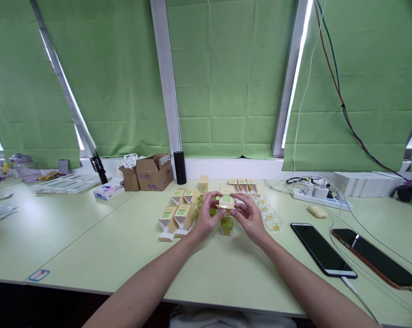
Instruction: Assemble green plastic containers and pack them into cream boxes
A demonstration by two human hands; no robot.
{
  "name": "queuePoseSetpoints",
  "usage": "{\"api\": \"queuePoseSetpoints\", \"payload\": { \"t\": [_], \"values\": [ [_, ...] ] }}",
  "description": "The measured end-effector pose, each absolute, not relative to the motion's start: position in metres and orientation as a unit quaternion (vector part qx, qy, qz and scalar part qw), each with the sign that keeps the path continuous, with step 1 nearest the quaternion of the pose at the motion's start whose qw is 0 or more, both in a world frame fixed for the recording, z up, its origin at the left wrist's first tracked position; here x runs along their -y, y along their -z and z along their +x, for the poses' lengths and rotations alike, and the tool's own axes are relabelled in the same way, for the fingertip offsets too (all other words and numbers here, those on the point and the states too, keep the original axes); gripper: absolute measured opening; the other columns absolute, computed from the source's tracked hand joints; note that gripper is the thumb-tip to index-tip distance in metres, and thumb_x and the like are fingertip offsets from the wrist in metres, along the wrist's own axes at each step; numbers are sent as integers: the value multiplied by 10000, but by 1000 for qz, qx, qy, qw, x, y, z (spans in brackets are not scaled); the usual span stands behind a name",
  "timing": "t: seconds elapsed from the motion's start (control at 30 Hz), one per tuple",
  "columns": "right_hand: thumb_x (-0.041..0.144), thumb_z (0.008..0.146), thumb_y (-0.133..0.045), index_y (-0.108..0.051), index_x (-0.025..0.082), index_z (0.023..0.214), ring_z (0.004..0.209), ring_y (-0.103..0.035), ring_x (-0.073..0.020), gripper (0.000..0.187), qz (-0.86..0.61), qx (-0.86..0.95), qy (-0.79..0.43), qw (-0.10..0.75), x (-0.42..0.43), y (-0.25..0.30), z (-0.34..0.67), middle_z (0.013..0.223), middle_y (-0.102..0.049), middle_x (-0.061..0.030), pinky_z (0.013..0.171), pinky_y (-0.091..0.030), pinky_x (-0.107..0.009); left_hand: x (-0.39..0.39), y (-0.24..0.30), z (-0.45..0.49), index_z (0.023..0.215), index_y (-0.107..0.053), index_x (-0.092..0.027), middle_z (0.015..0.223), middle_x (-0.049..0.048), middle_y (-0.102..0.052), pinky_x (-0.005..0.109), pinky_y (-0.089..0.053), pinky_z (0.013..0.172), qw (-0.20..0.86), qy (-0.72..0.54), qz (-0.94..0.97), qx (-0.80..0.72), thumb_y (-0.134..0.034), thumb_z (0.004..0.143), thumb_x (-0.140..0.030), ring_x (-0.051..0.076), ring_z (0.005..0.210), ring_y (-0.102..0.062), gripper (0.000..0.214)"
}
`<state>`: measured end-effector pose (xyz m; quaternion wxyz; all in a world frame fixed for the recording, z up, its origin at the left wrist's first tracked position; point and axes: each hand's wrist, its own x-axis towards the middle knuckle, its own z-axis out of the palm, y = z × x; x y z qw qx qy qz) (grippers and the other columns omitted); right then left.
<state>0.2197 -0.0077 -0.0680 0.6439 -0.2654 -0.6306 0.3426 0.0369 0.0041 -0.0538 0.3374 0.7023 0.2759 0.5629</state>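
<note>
My left hand [207, 218] and my right hand [248, 216] both pinch a small tan carton with a green panel [226, 201], held just above a small green jar [226, 225] that stands on the pale green table [124, 246]. Several open tan cartons [178, 216] lie left of my hands. More green jars [206, 205] are partly hidden behind my left hand. A row of clear round lids [269, 214] sits to the right.
Two phones [323, 249] [376, 262] lie on the right with cables. A power strip [317, 195] and white boxes [366, 182] sit behind them. A cardboard box [154, 172], black cylinder [180, 167] and tissue pack [108, 191] stand near the window.
</note>
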Motion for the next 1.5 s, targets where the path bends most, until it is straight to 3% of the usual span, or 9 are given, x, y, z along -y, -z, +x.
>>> {"api": "queuePoseSetpoints", "payload": {
  "t": [0.83,1.5],
  "values": [
    [525,859,-783,-730,306,1228,915,-708,-169,432,-291,622,-338,643,5,69,219,1324,-491,-74,899,-630,-402,-7,56,42,1176,-592,-236,1227,82,-551,310,-534,853,308,-571,697,-306,-734,905,-424,172,951,-608,359],
    [512,855,-792,-752,305,1187,881,-699,-150,394,-297,615,-337,648,3,71,219,1296,-488,-64,896,-630,-401,-7,56,43,1151,-586,-245,1220,73,-516,336,-517,894,268,-573,707,-317,-696,932,-405,181,971,-586,292]
  ]
}}
